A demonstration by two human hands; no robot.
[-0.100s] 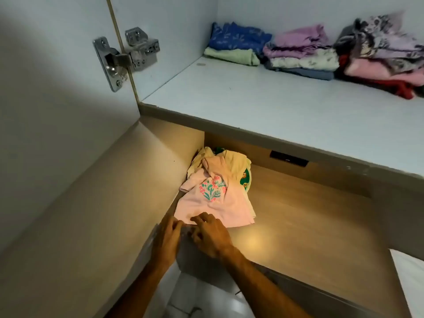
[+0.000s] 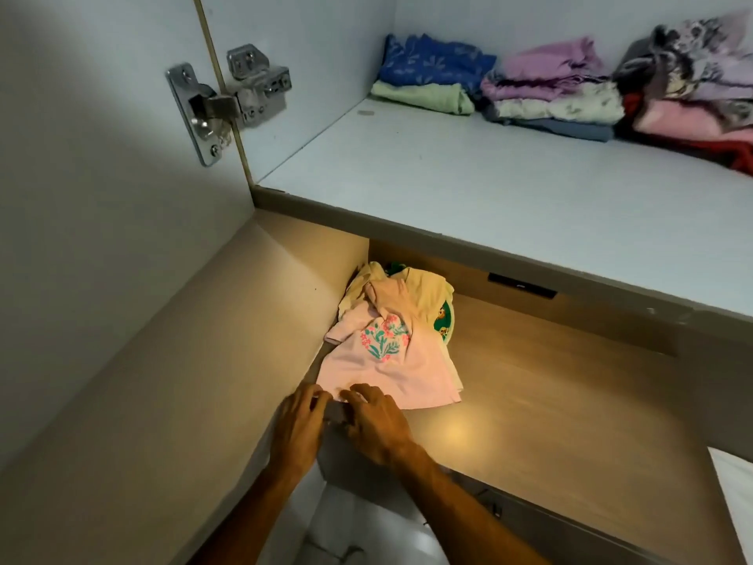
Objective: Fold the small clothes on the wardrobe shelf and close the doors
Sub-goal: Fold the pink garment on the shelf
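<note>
Hands, left (image 2: 299, 428) and right (image 2: 377, 422), fingers loosely spread, touch pink shirt (image 2: 387, 373) hem

Metal hinge (image 2: 228, 106) at upper left of frame, screwed on where two pale panels meet. Small dark rectangular slot (image 2: 521, 285) right of centre, set in brown strip. Warm light spot (image 2: 456, 432) on brown surface, lower centre. Pale floor (image 2: 358, 524) at bottom centre, possibly tiled. White patch (image 2: 735, 499) at lower right edge, unclear what.
</note>
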